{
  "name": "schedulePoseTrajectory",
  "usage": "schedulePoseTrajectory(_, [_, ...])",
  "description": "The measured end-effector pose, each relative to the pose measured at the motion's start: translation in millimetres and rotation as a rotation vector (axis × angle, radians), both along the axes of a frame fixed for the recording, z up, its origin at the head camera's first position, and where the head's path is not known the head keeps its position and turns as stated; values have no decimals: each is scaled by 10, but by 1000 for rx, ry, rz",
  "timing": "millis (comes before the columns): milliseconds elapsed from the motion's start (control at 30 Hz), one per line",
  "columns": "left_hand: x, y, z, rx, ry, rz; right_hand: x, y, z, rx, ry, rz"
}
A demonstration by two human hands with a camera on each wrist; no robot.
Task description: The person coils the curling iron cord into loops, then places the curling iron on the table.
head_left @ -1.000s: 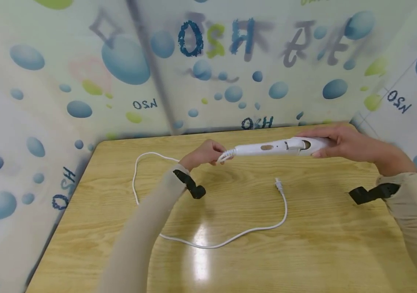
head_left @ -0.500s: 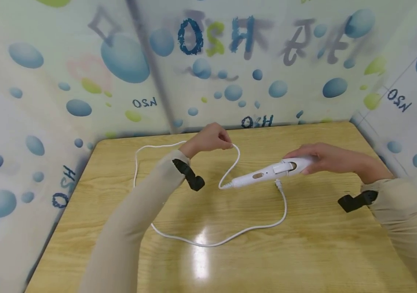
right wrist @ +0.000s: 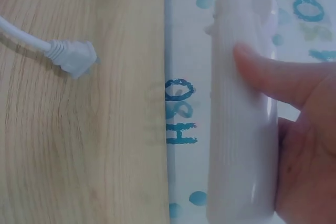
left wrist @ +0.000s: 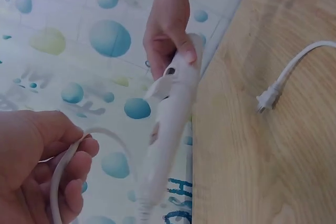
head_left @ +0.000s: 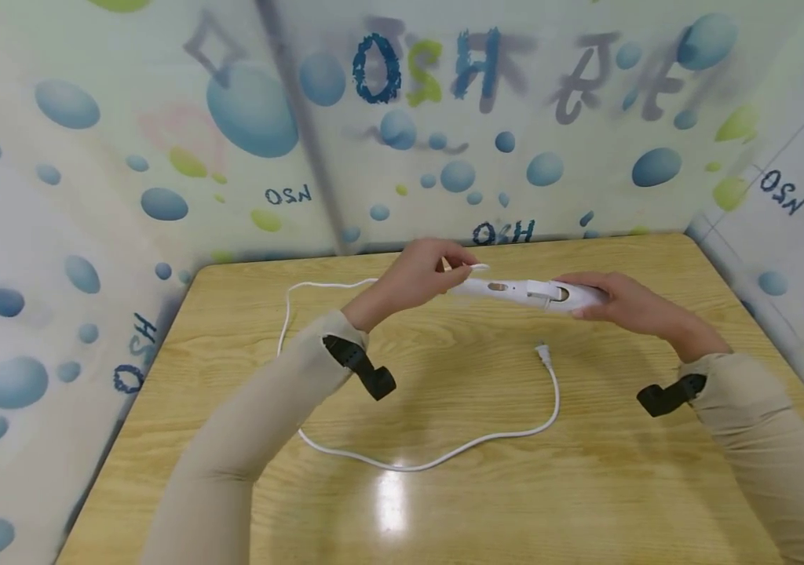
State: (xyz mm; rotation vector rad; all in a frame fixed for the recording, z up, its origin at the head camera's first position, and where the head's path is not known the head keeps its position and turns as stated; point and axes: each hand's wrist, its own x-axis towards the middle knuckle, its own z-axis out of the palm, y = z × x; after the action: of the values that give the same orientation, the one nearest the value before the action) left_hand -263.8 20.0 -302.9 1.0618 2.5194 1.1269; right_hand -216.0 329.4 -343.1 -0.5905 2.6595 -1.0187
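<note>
A white curling iron (head_left: pixel 515 292) is held level above the far part of the table, with its cord end toward the left. My right hand (head_left: pixel 631 302) grips its broad end, thumb along the near side. In the right wrist view that thumb lies on a finely ribbed white surface (right wrist: pixel 236 129). My left hand (head_left: pixel 416 275) pinches the white cord (left wrist: pixel 58 182) between thumb and fingers, close to the iron's tail. A short loop of cord runs from those fingers to the iron in the left wrist view. The left hand partly covers the iron's cord end in the head view.
The remaining cord curves over the wooden table (head_left: pixel 473 518) in a wide loop, ending at a white two-prong plug (head_left: pixel 542 355) near the middle. Behind the table's far edge stands a wall (head_left: pixel 345 180) covered with bubble-patterned sheeting. A dark camera is strapped to each wrist.
Over the last second the iron dipped toward the table and rose again, while the right hand shifted left. My left hand drew out a cord loop, then came back to the iron's tail.
</note>
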Motion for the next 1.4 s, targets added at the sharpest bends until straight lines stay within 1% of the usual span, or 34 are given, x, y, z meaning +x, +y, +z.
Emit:
schedulePoseTrajectory(133, [112,-52,-66,53,-41,1,-2,8,-20,-24,50,-57])
schedulePoseTrajectory(233, [167,-86,-147,96,-66,-5,-5,32,-21,-35,80,-82])
schedulePoseTrajectory(333, [192,-114,-252,158,-99,-20,-2,52,-12,-55,97,-93])
schedulePoseTrajectory(467, [200,-143,-407,237,-182,-36,23,66,18,-73,105,-108])
schedulePoseTrajectory(567, [186,-170,-529,273,-223,-43,55,72,62,-90,87,-149])
schedulePoseTrajectory(700, [143,-216,-683,321,-229,-69,97,78,129,-103,76,-196])
schedulePoseTrajectory(767, [110,-244,-754,354,-247,-94,112,87,153,-103,84,-196])
schedulePoseTrajectory(867, [59,-292,-826,379,-292,-141,130,108,176,-110,108,-186])
schedulePoseTrajectory(1000, [-19,-340,-876,346,-335,-170,152,128,201,-142,154,-124])
schedulePoseTrajectory(1100, [-88,-359,-902,322,-348,-137,181,124,228,-170,162,-80])
schedulePoseTrajectory(1167, [-133,-371,-917,313,-356,-88,203,117,243,-184,152,-67])
schedulePoseTrajectory(1267, [-193,-387,-925,279,-345,8,239,109,260,-197,136,-54])
schedulePoseTrajectory(1300, [-211,-390,-925,266,-340,36,246,108,264,-199,140,-36])
schedulePoseTrajectory(1367, [-250,-394,-920,231,-316,75,266,109,269,-206,135,-9])
schedulePoseTrajectory(1400, [-270,-397,-920,213,-304,84,276,110,272,-213,130,6])
